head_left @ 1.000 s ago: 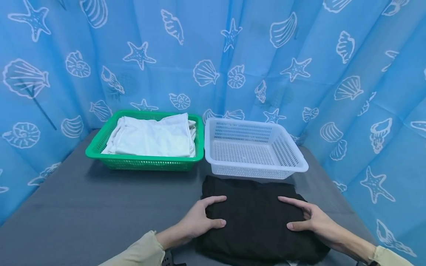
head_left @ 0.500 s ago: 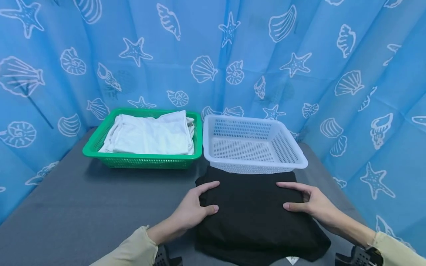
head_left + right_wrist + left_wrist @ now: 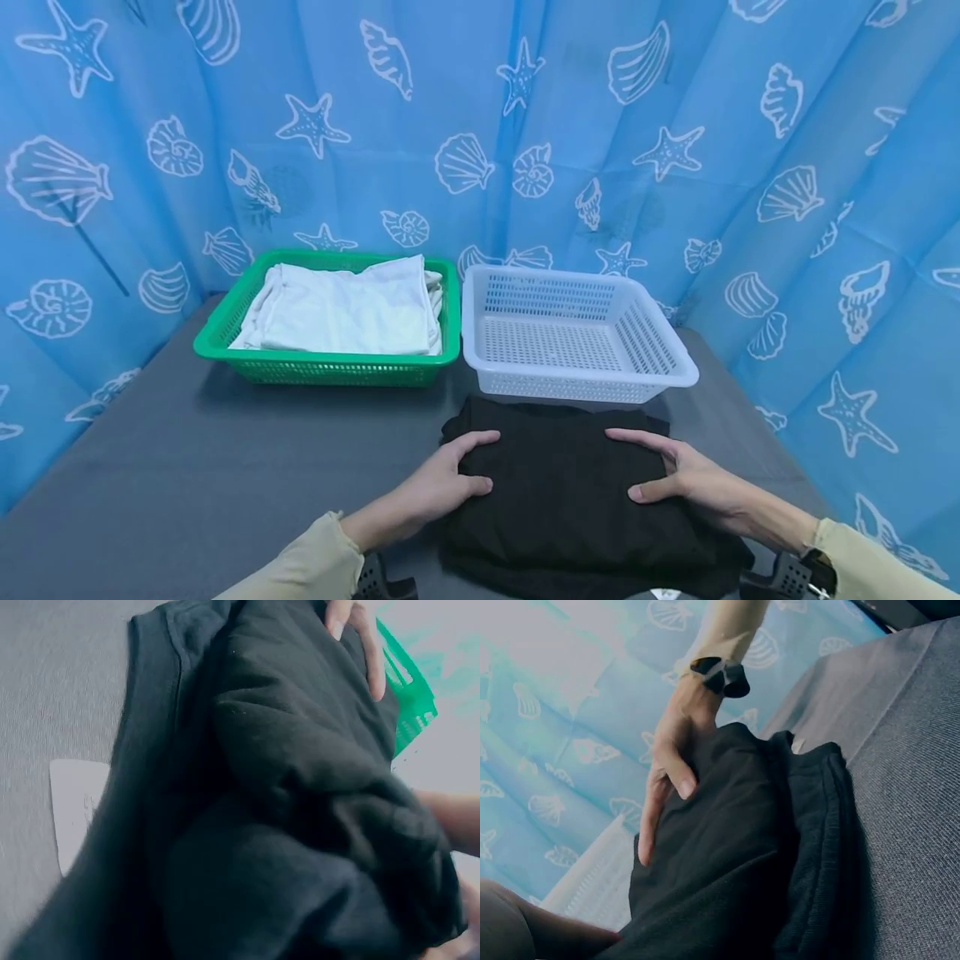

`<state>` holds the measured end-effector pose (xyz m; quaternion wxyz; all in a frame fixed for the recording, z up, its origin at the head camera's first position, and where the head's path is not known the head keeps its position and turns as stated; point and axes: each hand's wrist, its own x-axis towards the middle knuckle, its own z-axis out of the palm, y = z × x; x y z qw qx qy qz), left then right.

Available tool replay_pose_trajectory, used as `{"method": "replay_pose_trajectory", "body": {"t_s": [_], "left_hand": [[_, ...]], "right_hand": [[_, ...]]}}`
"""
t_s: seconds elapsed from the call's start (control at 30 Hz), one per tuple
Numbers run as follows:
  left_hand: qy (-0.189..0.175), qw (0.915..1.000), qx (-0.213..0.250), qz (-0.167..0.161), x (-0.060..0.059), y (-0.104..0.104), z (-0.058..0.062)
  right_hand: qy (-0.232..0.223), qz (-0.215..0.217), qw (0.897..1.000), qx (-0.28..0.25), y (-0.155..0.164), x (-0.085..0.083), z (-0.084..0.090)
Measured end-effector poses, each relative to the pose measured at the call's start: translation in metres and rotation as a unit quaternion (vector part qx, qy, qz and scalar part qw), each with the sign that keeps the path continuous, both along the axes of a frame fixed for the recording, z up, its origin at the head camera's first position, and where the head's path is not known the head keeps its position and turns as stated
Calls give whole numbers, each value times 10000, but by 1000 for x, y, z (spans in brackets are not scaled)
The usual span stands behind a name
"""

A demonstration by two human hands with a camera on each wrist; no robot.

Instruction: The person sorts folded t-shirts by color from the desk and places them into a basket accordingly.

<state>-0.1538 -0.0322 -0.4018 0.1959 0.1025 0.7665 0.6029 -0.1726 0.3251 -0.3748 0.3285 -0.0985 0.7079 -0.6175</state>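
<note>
A folded black garment (image 3: 562, 500) lies on the near part of the table, several layers thick, with a white label (image 3: 75, 810) showing under its near edge. My left hand (image 3: 442, 483) grips its left side, thumb and forefinger on top. At the opposite side my right hand (image 3: 693, 479) holds it the same way; the other fingers of both hands are mostly hidden by cloth. In the left wrist view, the right hand's fingers (image 3: 671, 776) lie along the garment's edge. From the right wrist, the garment's rumpled side fills most of the view.
Behind the garment stands a white plastic basket (image 3: 581, 379) with nothing seen inside. A green basket (image 3: 337, 358) holding folded white cloth (image 3: 345, 308) is to its left. Grey fabric covers the table (image 3: 225, 467); a blue shell-patterned curtain (image 3: 480, 108) hangs behind.
The garment's far edge rose against the white basket half a second ago and is now lower, nearer to me. Both hands moved with it; the right hand has come slightly inward.
</note>
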Motion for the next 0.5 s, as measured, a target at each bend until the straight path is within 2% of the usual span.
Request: {"method": "replay_pose_trajectory", "body": {"t_s": [0.2, 0.33, 0.5], "left_hand": [[-184, 9992, 227, -256, -2, -2, -1], [-245, 9982, 387, -378, -2, -3, 3], [2, 9981, 438, -440, -1, -5, 7]], "right_hand": [[-807, -514, 9931, -677, -5, 4, -3], [-948, -781, 9898, -727, -9, 6, 0], [-1031, -987, 9872, -719, -10, 8, 9]]}}
